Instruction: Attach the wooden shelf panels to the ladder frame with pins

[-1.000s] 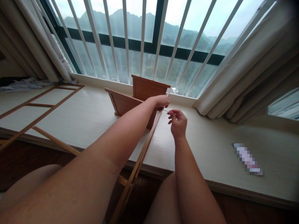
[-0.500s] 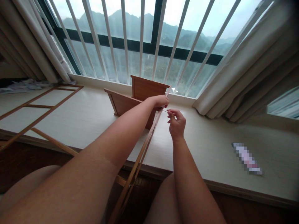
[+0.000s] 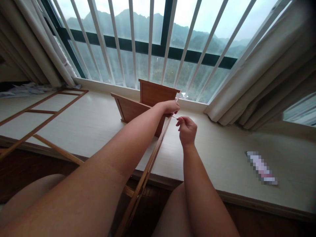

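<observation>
My left hand (image 3: 172, 107) is closed around the upper part of a narrow wooden frame (image 3: 153, 154), at the spot where brown wooden panels meet it. One panel (image 3: 158, 92) stands at the back near the window, and another panel (image 3: 132, 110) slants out to the left, partly covered by my left forearm. Pinched in the fingers of my right hand (image 3: 188, 131) is a thin metal rod that looks like a hex key (image 3: 174, 117). Its far end meets the frame's right side just below my left hand; the exact contact is too small to see.
A ladder-like wooden frame (image 3: 55, 113) lies on the left of the pale window ledge (image 3: 217, 158). A blurred-out flat item (image 3: 261, 168) lies on the right. Barred windows (image 3: 148, 49) rise behind, with curtains (image 3: 269, 72) on both sides. My legs are below the ledge's front edge.
The fingers of my right hand have curled in more around the metal rod, and the hand has turned slightly. My left hand keeps its hold; the view has shifted a little.
</observation>
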{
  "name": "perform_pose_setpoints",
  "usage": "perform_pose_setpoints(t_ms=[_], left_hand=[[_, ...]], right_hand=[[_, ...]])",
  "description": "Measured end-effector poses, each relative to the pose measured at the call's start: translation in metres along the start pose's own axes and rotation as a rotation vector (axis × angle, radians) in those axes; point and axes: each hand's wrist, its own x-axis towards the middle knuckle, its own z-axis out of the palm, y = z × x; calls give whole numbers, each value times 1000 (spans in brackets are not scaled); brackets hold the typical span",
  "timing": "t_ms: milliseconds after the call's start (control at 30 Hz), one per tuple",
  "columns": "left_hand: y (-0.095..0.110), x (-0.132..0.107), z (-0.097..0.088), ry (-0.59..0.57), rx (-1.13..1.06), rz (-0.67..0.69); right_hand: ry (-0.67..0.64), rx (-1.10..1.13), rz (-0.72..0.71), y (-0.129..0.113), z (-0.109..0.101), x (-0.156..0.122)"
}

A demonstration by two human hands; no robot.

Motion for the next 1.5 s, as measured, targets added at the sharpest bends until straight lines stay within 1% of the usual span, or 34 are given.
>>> perform_pose_setpoints(t_ms=[233,333,433,733,967,1033,1200,1267,1333,1500], left_hand=[[-3,3,1,15,18,17],[-6,7,1,45,58,37],[-7,7,1,48,91,43],[-4,5,-1,18,99,37],[-5,5,0,20,85,43],[-5,5,0,25,78,34],[-4,4,1,46,87,22],[-3,4,0,45,96,24],[-2,3,0,40,108,29],[-2,2,-1,33,120,39]], right_hand=[[-60,218,215,-12,7,-1],[-83,306,268,-12,9,-1],[-79,319,266,-9,8,-2],[-12,219,259,-7,3,-2],[6,249,237,-7,4,-2],[-21,273,245,-8,2,-2],[-159,316,297,-9,-3,-2],[-161,285,265,-8,-4,-2],[-124,205,189,-5,-4,-3],[-13,-106,-90,4,-3,-2]])
